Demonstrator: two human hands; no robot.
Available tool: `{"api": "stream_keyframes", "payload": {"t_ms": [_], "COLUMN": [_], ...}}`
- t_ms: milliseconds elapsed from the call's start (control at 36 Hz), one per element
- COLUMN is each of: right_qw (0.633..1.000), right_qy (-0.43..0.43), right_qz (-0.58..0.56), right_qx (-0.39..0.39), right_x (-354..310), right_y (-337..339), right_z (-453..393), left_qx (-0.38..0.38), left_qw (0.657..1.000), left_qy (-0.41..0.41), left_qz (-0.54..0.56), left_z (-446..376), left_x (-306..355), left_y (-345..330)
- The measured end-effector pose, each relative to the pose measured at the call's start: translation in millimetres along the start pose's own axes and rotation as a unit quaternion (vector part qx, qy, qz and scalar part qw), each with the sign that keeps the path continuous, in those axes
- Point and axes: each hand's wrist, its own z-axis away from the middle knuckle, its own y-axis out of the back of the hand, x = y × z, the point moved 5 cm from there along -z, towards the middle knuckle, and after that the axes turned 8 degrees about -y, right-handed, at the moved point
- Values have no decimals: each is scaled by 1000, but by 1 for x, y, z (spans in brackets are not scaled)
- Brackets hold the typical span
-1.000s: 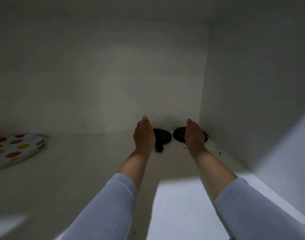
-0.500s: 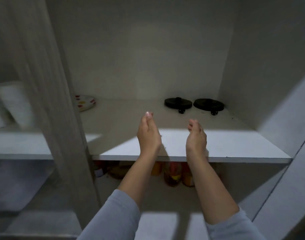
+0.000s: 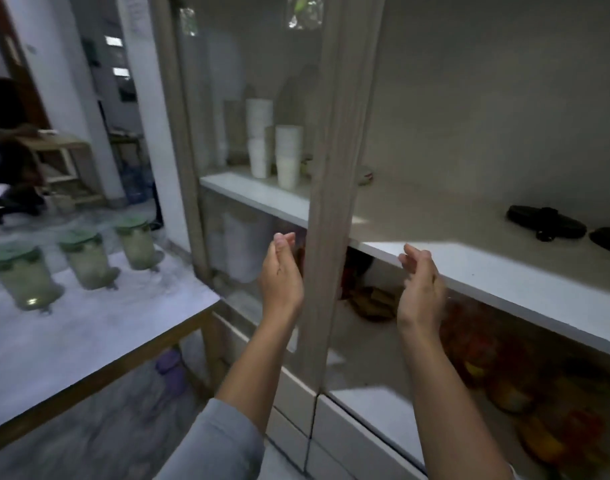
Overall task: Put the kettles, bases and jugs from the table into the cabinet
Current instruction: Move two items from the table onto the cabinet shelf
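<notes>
Both empty hands, left hand and right hand, hover before the shelf edge.

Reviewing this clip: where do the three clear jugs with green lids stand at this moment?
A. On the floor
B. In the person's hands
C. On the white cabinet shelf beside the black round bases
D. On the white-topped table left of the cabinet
D: the three clear jugs with green lids stand in a row on the white-topped table, while both hands, left hand and right hand, are empty.
</notes>
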Motion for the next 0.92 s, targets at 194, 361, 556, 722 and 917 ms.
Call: {"api": "stream_keyframes", "payload": {"t_ms": [194,361,556,722,917], "right_qw": [985,956,910,863,815], "right_qy": [-70,-46,-49,-53,-55], "right_qz": [-26,35,87,123,190], "right_qx": [-155,-289,-402,-487,-545], "right_x": [25,28,44,68,108], "right_y": [-102,-182,-277,-354,-412], "right_z": [84,172,284,384,465], "left_qx": [137,272,389,439,445], "left_qw": [988,958,914,881,859], "left_qy": [17,25,25,57,151], "left_qz": [-71,-83,-114,-169,-205], "left_z": [15,33,54,63,71], "left_x": [2,9,16,15,-13], "left_y": [153,274,415,535,630]}}
